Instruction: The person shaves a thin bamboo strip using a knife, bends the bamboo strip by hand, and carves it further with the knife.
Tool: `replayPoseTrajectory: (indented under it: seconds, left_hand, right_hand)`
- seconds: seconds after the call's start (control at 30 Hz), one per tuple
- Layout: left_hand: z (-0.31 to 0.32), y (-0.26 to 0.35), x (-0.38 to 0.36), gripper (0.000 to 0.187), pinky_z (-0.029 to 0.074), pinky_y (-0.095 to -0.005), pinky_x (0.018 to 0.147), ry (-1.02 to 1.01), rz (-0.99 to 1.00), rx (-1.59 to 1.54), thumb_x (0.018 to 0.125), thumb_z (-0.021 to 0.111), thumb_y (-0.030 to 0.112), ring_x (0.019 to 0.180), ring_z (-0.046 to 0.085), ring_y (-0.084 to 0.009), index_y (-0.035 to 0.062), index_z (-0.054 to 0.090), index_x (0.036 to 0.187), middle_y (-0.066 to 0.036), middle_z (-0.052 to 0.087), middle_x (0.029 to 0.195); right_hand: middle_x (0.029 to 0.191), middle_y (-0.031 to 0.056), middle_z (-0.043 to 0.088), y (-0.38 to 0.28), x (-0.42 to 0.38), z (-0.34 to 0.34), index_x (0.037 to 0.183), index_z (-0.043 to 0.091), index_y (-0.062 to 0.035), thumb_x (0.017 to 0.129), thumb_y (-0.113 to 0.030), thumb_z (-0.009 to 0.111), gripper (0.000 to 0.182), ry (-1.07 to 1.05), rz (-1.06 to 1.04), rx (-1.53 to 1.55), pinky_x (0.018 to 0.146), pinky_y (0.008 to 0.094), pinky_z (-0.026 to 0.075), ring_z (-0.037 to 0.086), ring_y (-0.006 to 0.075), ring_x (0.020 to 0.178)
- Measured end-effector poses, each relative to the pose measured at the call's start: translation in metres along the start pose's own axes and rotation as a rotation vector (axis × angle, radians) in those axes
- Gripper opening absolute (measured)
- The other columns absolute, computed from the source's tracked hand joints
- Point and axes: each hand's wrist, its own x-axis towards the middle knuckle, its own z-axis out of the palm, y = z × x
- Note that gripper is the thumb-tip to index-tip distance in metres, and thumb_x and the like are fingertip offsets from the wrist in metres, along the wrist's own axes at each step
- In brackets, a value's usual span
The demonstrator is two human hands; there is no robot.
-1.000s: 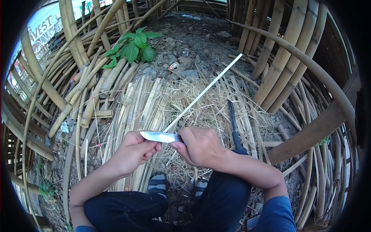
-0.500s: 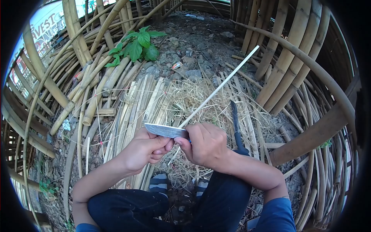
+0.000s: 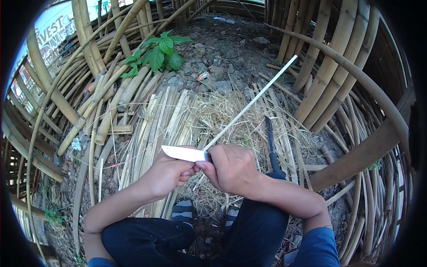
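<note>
My right hand is closed around the handle of a knife, whose bright blade points left across the front of my left hand. Most of the handle is hidden in my grip. My left hand pinches the near end of a long, thin, pale bamboo stick, which slants up and away to the right. Where blade and stick cross, the contact between them is hard to make out. Below the hands, pale shavings lie on the ground between my feet.
Split bamboo slats lie under a heap of shavings. A dark long-bladed tool rests by my right knee. Bamboo poles stand at the right, with more piled left. A leafy plant grows behind.
The knife has shifted a little to the left and rolled, so its flat now catches the light. My right hand moved slightly left and down, and the stick's far tip dipped slightly.
</note>
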Motion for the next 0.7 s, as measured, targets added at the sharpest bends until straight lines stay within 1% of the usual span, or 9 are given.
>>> replayPoseTrajectory:
  seconds: [0.13, 0.23, 0.3, 0.43, 0.5, 0.53, 0.6, 0.63, 0.7]
  left_hand:
    - [0.002, 0.0, 0.0, 0.011, 0.023, -0.0186, 0.046, 0.01, 0.019, 0.014, 0.094, 0.049, 0.009, 0.054, 0.033, -0.0017, 0.0034, 0.056, 0.089, 0.004, 0.045, 0.069]
    - [0.002, 0.003, -0.001, 0.012, 0.023, -0.019, 0.045, 0.024, -0.001, 0.045, 0.095, 0.049, 0.01, 0.053, 0.032, -0.0016, 0.0039, 0.056, 0.086, 0.005, 0.042, 0.067]
    - [-0.001, 0.003, -0.002, 0.02, 0.02, -0.0199, 0.045, -0.042, 0.031, 0.062, 0.098, 0.054, 0.019, 0.05, 0.029, -0.0037, 0.0014, 0.055, 0.09, 0.002, 0.043, 0.065]
    - [0.0, 0.005, -0.003, 0.026, 0.019, -0.0201, 0.045, -0.032, 0.046, 0.07, 0.099, 0.053, 0.023, 0.048, 0.026, -0.0035, 0.0013, 0.055, 0.084, 0.004, 0.038, 0.061]
    - [-0.002, 0.005, -0.004, 0.031, 0.02, -0.0191, 0.044, -0.06, 0.031, 0.061, 0.102, 0.045, 0.025, 0.05, 0.026, -0.0016, 0.0042, 0.054, 0.082, 0.006, 0.037, 0.062]
    - [-0.002, 0.006, -0.005, 0.031, 0.02, -0.0191, 0.044, -0.061, 0.033, 0.061, 0.102, 0.045, 0.025, 0.05, 0.026, -0.0016, 0.0042, 0.054, 0.082, 0.006, 0.037, 0.062]
    - [-0.002, 0.008, -0.008, 0.033, 0.018, -0.0206, 0.044, -0.023, 0.055, 0.097, 0.102, 0.046, 0.027, 0.049, 0.023, -0.0033, 0.0031, 0.053, 0.08, 0.006, 0.032, 0.06]
    - [-0.005, 0.008, -0.009, 0.033, 0.018, -0.0206, 0.044, -0.025, 0.056, 0.098, 0.102, 0.046, 0.027, 0.049, 0.023, -0.0033, 0.0031, 0.053, 0.08, 0.006, 0.032, 0.06]
    - [-0.01, 0.006, -0.01, 0.034, 0.018, -0.0204, 0.044, -0.039, 0.02, 0.099, 0.102, 0.045, 0.027, 0.049, 0.024, -0.0032, 0.0036, 0.052, 0.079, 0.006, 0.033, 0.06]
  right_hand:
    - [0.058, 0.0064, 0.049, 0.003, 0.0, -0.001, 0.074, 0.05, -0.0044, 0.085, -0.026, 0.067, 0.03, 0.019, -0.015, -0.045, 0.042, 0.0332, 0.044, 0.054, 0.0208, 0.047]
    - [0.058, 0.0056, 0.048, 0.005, 0.0, -0.003, 0.073, 0.05, -0.0051, 0.085, -0.028, 0.067, 0.03, 0.051, -0.025, -0.095, 0.042, 0.0323, 0.043, 0.053, 0.0199, 0.046]
    - [0.058, 0.0053, 0.048, 0.008, -0.001, -0.002, 0.073, 0.051, -0.0054, 0.084, -0.028, 0.067, 0.03, 0.077, -0.037, -0.101, 0.043, 0.0313, 0.043, 0.053, 0.0192, 0.047]
    - [0.058, 0.0049, 0.049, 0.009, -0.001, -0.005, 0.073, 0.052, -0.0057, 0.084, -0.029, 0.067, 0.03, 0.073, -0.041, -0.132, 0.043, 0.0313, 0.043, 0.054, 0.0192, 0.047]
    - [0.057, 0.0053, 0.049, 0.012, -0.001, -0.007, 0.074, 0.052, -0.0054, 0.086, -0.028, 0.066, 0.029, 0.098, 0.006, -0.153, 0.042, 0.0323, 0.043, 0.053, 0.0199, 0.045]
    - [0.057, 0.0053, 0.049, 0.014, -0.001, -0.008, 0.074, 0.052, -0.0054, 0.086, -0.028, 0.066, 0.029, 0.098, 0.005, -0.154, 0.042, 0.0323, 0.043, 0.053, 0.0199, 0.045]
    - [0.055, 0.0065, 0.05, 0.022, -0.004, -0.012, 0.075, 0.052, -0.0047, 0.088, -0.027, 0.064, 0.028, 0.114, 0.116, -0.161, 0.04, 0.0335, 0.042, 0.053, 0.0215, 0.043]
    - [0.055, 0.0065, 0.05, 0.026, -0.006, -0.014, 0.075, 0.052, -0.0047, 0.088, -0.027, 0.064, 0.028, 0.115, 0.116, -0.162, 0.04, 0.0335, 0.042, 0.053, 0.0215, 0.043]
    - [0.054, 0.0078, 0.051, 0.032, -0.01, -0.017, 0.077, 0.053, -0.0039, 0.09, -0.025, 0.063, 0.027, 0.086, 0.211, -0.199, 0.039, 0.0344, 0.042, 0.053, 0.0228, 0.042]
